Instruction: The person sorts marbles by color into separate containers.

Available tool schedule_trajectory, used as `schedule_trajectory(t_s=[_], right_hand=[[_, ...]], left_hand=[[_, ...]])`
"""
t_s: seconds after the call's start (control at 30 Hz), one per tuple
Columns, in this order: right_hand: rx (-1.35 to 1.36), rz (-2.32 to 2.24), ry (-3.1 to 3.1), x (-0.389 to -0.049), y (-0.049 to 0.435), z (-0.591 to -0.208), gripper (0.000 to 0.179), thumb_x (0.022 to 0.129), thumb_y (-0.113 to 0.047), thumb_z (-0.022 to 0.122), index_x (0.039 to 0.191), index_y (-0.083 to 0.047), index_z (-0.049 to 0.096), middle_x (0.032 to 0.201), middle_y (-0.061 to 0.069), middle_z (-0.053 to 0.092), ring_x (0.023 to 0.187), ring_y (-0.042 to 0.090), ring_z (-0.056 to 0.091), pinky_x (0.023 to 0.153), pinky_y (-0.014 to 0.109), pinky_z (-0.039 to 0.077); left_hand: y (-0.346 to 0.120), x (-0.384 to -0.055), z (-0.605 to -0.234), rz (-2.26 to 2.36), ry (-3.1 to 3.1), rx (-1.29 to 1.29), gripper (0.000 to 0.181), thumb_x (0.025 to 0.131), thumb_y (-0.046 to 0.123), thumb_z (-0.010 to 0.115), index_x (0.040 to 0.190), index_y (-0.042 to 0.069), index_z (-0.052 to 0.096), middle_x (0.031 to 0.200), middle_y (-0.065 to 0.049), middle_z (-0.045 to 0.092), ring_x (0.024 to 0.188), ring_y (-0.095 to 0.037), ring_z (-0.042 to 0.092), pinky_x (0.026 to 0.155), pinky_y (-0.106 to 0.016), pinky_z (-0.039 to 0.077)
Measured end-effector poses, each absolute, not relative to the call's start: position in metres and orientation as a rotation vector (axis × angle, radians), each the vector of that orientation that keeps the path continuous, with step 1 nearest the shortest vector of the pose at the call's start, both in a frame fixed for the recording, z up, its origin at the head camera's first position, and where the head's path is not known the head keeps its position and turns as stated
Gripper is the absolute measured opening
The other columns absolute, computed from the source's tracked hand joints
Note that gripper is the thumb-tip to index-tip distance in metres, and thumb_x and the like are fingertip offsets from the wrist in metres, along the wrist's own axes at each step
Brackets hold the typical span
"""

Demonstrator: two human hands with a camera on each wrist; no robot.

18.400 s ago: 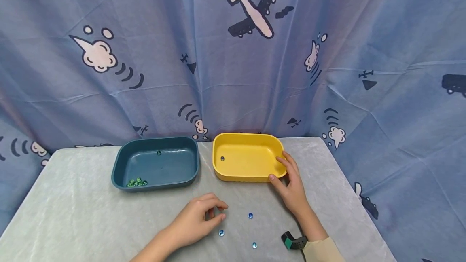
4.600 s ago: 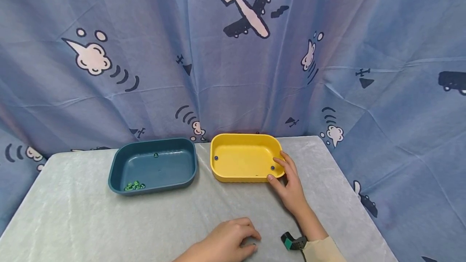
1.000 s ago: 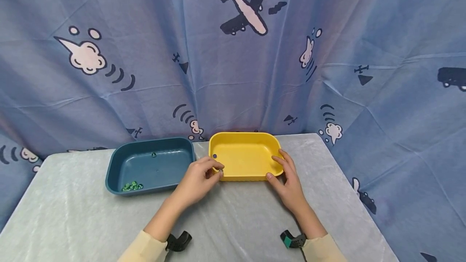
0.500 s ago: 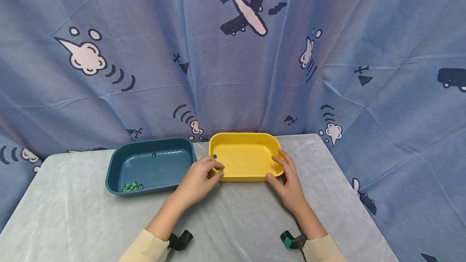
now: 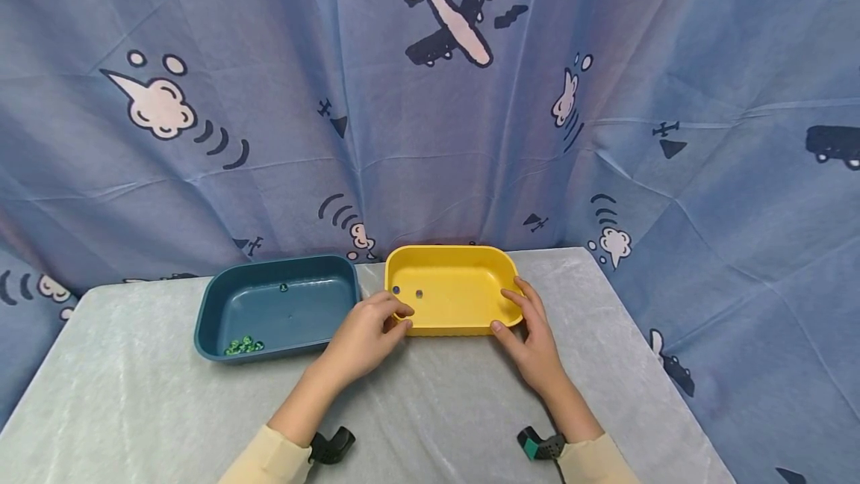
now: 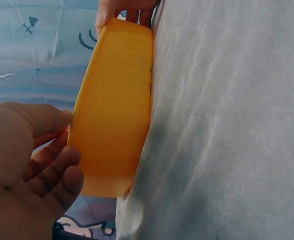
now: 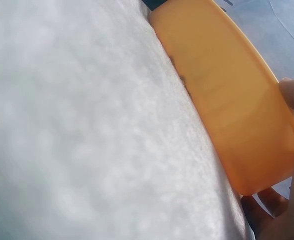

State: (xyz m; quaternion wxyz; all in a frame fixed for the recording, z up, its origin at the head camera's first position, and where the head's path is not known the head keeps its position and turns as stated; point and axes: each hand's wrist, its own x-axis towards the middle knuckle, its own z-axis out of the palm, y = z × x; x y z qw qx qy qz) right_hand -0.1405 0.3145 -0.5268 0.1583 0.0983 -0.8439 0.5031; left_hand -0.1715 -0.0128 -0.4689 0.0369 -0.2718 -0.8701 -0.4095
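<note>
My right hand [image 5: 537, 346] grips the right front corner of the yellow tray [image 5: 457, 331], thumb outside and fingers over the rim. In the right wrist view its thumb [image 7: 292, 92] lies at the tray's edge. My left hand [image 5: 368, 329] is at the tray's left front corner, fingers loosely bent, nothing visible between thumb and forefinger. In the left wrist view those fingertips are right at the rim. Inside the tray lie a small shiny dark blue bead [image 5: 396, 290] and a paler bead [image 5: 419, 293]; part of the floor is hidden by the hands.
A dark teal tray [image 5: 322, 340] stands to the left, its right front corner behind my left hand. Several green beads [image 5: 245, 345] cluster in its near left corner, with one green bead [image 5: 284, 287] near the back. A patterned curtain [image 5: 295, 95] hangs behind the table [image 5: 148, 394].
My left hand came from the table to the yellow tray with a small bead and let it go inside. The blue beads seen earlier on the table are gone. My right hand kept its grip.
</note>
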Motion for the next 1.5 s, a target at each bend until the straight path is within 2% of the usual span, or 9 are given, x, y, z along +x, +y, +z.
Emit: schedule_trajectory(t_s=[0.87,1.1,1.2,1.3,1.4,1.5], right_hand=[[0.232,1.396,-2.470,-0.146,0.314,-0.527,0.053,0.103,-0.018,0.077,0.150,-0.003,0.060,0.178,0.008,0.027,0.163,0.036,0.026,0.123,0.010,0.023],[0.254,1.394,-2.466,-0.147,0.309,-0.529,0.053,0.102,-0.018,0.077,0.150,-0.002,0.060,0.178,0.011,0.027,0.163,0.038,0.026,0.123,0.011,0.022],[0.260,1.388,-2.479,-0.148,0.309,-0.529,0.054,0.103,-0.019,0.077,0.152,-0.003,0.059,0.178,0.009,0.027,0.163,0.036,0.025,0.124,0.012,0.021],[0.264,1.363,-2.515,-0.150,0.310,-0.526,0.056,0.104,-0.021,0.076,0.154,-0.005,0.057,0.179,0.008,0.025,0.164,0.035,0.024,0.129,0.023,0.022],[0.249,1.278,-2.599,-0.149,0.313,-0.521,0.062,0.106,-0.027,0.075,0.159,-0.007,0.052,0.180,0.006,0.023,0.164,0.036,0.023,0.133,0.046,0.025],[0.243,1.144,-2.697,-0.145,0.318,-0.515,0.067,0.107,-0.034,0.073,0.163,-0.008,0.047,0.181,0.006,0.022,0.164,0.039,0.024,0.129,0.067,0.027]], left_hand=[[-0.017,-0.168,-0.469,-1.319,-2.606,-0.873,0.013,0.099,0.009,0.082,0.112,0.008,0.082,0.104,0.007,0.069,0.088,-0.009,0.062,0.076,-0.027,0.058],[-0.034,-0.159,-0.463,-1.303,-2.621,-0.838,0.012,0.102,0.015,0.081,0.113,0.018,0.082,0.106,0.015,0.069,0.088,-0.007,0.062,0.074,-0.026,0.057],[-0.046,-0.155,-0.460,-1.304,-2.610,-0.791,0.012,0.102,0.017,0.080,0.115,0.018,0.082,0.108,0.015,0.069,0.089,-0.011,0.063,0.073,-0.027,0.057],[-0.064,-0.152,-0.456,-1.261,-2.579,-0.753,0.013,0.103,0.017,0.080,0.116,0.018,0.082,0.110,0.014,0.068,0.091,-0.013,0.065,0.075,-0.030,0.059],[-0.085,-0.152,-0.449,-1.186,-2.542,-0.711,0.014,0.103,0.016,0.080,0.117,0.018,0.081,0.114,0.012,0.069,0.099,-0.016,0.068,0.080,-0.038,0.061],[-0.111,-0.152,-0.441,-1.100,-2.508,-0.673,0.018,0.101,0.014,0.081,0.119,0.016,0.081,0.122,0.006,0.071,0.112,-0.021,0.070,0.088,-0.047,0.062]])
